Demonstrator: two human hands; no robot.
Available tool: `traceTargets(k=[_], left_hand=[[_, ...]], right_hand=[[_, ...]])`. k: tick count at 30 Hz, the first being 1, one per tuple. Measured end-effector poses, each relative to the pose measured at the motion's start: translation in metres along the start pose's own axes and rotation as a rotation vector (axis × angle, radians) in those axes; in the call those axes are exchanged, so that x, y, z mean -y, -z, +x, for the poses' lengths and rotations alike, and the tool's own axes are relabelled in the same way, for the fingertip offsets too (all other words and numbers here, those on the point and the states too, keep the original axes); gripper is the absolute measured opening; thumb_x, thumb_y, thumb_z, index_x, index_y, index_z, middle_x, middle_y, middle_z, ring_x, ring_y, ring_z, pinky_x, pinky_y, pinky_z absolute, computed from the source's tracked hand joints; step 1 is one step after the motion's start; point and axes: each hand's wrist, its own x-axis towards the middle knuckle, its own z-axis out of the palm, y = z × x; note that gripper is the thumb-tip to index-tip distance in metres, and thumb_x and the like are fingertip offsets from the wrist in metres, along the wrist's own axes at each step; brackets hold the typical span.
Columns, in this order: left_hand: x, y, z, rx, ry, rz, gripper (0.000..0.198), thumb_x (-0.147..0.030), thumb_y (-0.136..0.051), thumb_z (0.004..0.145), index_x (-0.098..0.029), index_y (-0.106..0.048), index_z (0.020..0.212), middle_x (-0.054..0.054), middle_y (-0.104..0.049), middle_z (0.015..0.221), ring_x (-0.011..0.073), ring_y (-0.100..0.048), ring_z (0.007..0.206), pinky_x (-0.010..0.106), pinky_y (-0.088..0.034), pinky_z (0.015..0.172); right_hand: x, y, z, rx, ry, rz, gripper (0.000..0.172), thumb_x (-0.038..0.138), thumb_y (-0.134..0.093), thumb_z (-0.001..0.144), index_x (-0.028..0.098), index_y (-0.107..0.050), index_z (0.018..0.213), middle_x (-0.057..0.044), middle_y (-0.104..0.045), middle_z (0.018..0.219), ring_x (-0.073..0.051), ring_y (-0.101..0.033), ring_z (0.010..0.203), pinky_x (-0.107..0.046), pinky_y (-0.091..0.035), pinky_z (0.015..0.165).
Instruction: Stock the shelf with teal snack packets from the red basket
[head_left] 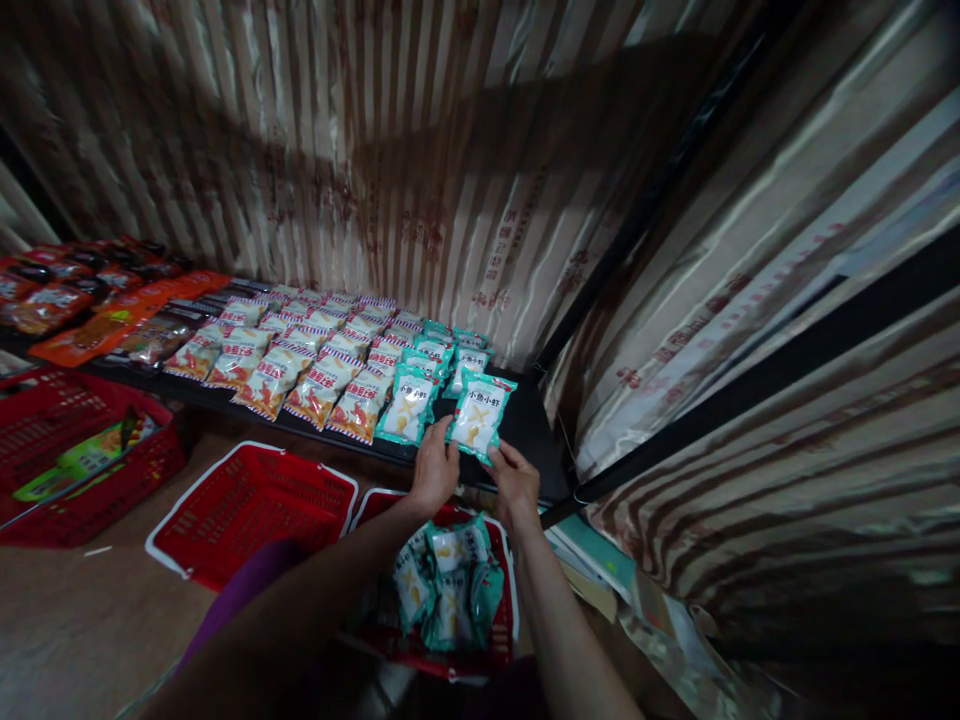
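Glossy teal film: a flat, crinkled snack packet (480, 415) lies at the right end of the dark shelf (529, 425), just beside a matching packet (409, 405). The left hand (435, 470) and right hand (514, 480) pinch its lower corners, fingers closed on the film. Below, a red lattice basket (511, 590) holds more teal packets (446, 585) — shiny striped curtains (450, 150) hang behind.

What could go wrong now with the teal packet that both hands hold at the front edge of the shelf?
The teal packet lies at the dark shelf's front edge, held by the left hand and right hand; it might slip off toward the red basket below.
Pushing it could disturb the neighbouring packet beside it.
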Motion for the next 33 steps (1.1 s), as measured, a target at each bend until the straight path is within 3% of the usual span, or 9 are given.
traceTargets(k=[5,10,14,25,33], left_hand=[[0.008,-0.012,0.017,-0.04,-0.066,0.103,0.048,-0.006,-0.039,0.079,-0.013,-0.048,0.126,0.015,-0.053,0.125,0.0217,-0.048,0.12,0.04,-0.039,0.104],[0.015,-0.021,0.027,-0.042,-0.081,0.19,0.053,-0.005,-0.038,0.079,-0.008,-0.043,0.131,0.017,-0.05,0.129,0.0226,-0.045,0.124,0.039,-0.034,0.108],[0.017,-0.027,0.035,-0.03,-0.071,0.211,0.058,-0.006,-0.038,0.078,-0.007,-0.036,0.136,0.018,-0.046,0.133,0.023,-0.042,0.126,0.039,-0.034,0.109],[0.017,-0.038,0.046,0.008,-0.015,0.316,0.062,-0.011,-0.04,0.078,-0.003,-0.03,0.139,0.022,-0.037,0.141,0.0284,-0.034,0.133,0.043,-0.029,0.111],[0.019,-0.041,0.039,0.055,-0.047,0.41,0.064,-0.011,-0.039,0.08,0.002,-0.023,0.141,0.025,-0.024,0.148,0.0305,-0.02,0.14,0.045,-0.023,0.114]], right_hand=[[-0.006,-0.011,0.026,0.037,0.058,-0.108,0.044,0.037,-0.075,0.051,0.014,-0.073,0.088,-0.003,-0.073,0.08,-0.018,-0.065,0.072,-0.033,-0.055,0.071],[-0.017,-0.013,0.05,0.07,0.177,-0.391,0.044,0.041,-0.066,0.062,0.014,-0.072,0.095,-0.008,-0.074,0.092,-0.023,-0.066,0.083,-0.035,-0.051,0.08],[-0.016,-0.015,0.062,0.061,0.233,-0.628,0.039,0.043,-0.061,0.066,0.02,-0.073,0.095,-0.005,-0.074,0.097,-0.024,-0.067,0.087,-0.035,-0.049,0.084],[-0.009,-0.027,0.063,0.034,0.314,-1.02,0.031,0.04,-0.055,0.075,0.026,-0.074,0.095,-0.007,-0.072,0.102,-0.025,-0.066,0.09,-0.033,-0.048,0.081],[-0.011,-0.029,0.068,0.07,0.449,-1.122,0.031,0.035,-0.052,0.079,0.02,-0.074,0.096,-0.011,-0.071,0.101,-0.025,-0.065,0.091,-0.034,-0.047,0.084]])
